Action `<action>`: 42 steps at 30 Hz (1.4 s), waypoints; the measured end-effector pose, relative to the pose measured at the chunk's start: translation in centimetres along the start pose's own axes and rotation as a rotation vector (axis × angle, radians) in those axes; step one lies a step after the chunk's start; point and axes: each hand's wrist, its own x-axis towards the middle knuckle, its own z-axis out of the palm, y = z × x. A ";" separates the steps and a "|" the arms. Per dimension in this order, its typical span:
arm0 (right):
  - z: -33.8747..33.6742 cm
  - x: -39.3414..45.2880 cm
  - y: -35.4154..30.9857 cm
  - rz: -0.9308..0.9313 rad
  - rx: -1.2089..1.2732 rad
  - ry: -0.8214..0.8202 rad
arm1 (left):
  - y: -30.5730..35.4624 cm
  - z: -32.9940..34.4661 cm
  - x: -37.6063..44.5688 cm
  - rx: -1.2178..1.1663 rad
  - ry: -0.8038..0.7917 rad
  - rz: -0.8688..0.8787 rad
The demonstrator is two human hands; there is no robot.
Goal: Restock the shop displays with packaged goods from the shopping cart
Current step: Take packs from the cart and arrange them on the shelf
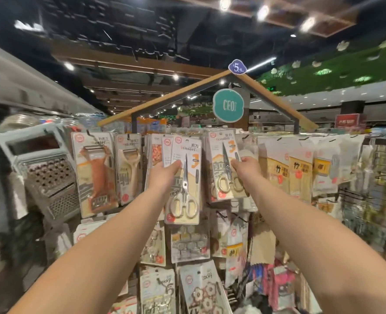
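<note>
Both my arms reach up to a hanging display rack of carded kitchen goods. My left hand pinches the left edge of a carded pack of silver scissors, which hangs in the top row in front of other packs. My right hand holds the right edge of a second scissors pack with gold handles, hanging just to the right. The shopping cart is out of view.
Peeler packs and a metal box grater hang to the left. Bamboo-labelled bags hang to the right. Sticky-hook packs fill the lower rows. A teal sign hangs under a wooden roof frame.
</note>
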 end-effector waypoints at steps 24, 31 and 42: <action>-1.1 -0.7 2.2 -0.038 0.260 -0.064 | -1.5 0.7 0.0 -0.140 -0.062 -0.113; -0.2 -5.7 1.0 -0.163 -0.148 -0.624 | -0.6 3.2 -0.5 -0.255 -0.063 -0.151; 1.3 -5.0 3.0 -0.029 0.256 -0.130 | -0.8 5.3 -1.0 -0.183 -0.001 -0.179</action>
